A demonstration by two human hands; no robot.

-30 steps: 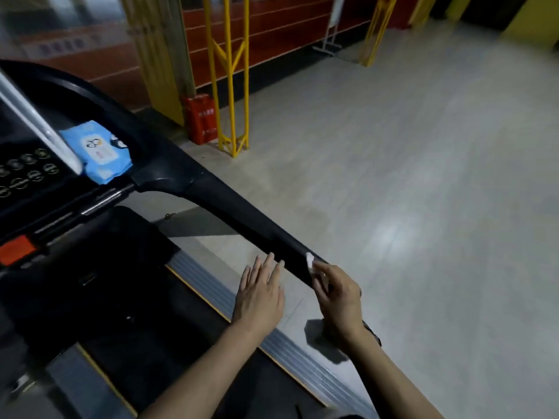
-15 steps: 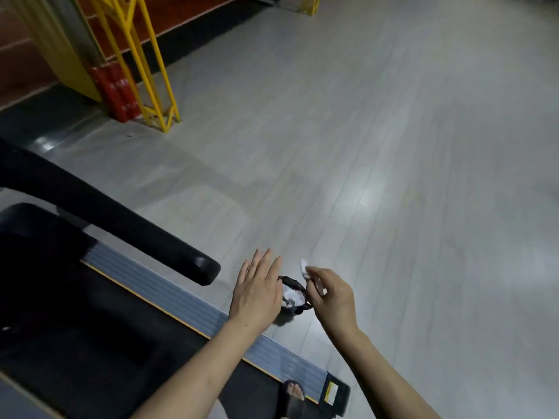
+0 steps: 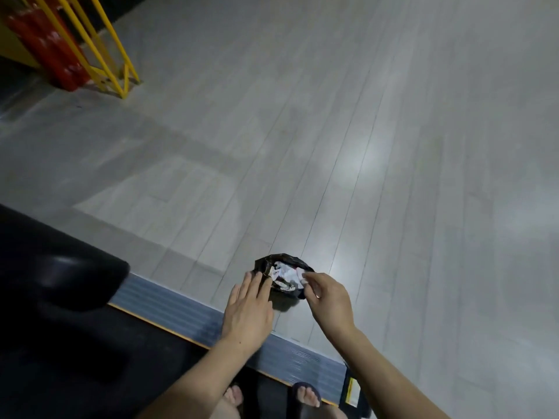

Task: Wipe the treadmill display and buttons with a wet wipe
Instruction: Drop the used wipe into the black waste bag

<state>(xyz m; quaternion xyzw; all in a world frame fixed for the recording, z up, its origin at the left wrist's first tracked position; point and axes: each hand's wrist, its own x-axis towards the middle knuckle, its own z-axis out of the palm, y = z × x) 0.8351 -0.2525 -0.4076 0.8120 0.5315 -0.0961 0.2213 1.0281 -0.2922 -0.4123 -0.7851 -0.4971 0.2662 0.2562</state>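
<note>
My right hand [image 3: 328, 297] pinches a small crumpled white wet wipe [image 3: 303, 278] between thumb and fingertips, right above a black trash bag [image 3: 282, 275] on the floor. The bag is open at the top and holds several crumpled white wipes. My left hand [image 3: 248, 309] hovers flat with straight fingers just left of the bag, over the treadmill's grey side rail [image 3: 181, 309]. The treadmill's black handlebar end [image 3: 75, 282] juts in at the left. The display and buttons are out of view.
Grey plank floor [image 3: 363, 146] spreads ahead and to the right. A yellow metal frame [image 3: 99, 46] and a red object [image 3: 51, 43] stand at the top left. My feet in sandals [image 3: 305, 396] stand on the black treadmill belt [image 3: 121, 373] at the bottom.
My view has swung down and right, away from the console and wipe pack. Both hands have dropped toward the floor, and the right hand with the wipe now hangs over the trash bag.
</note>
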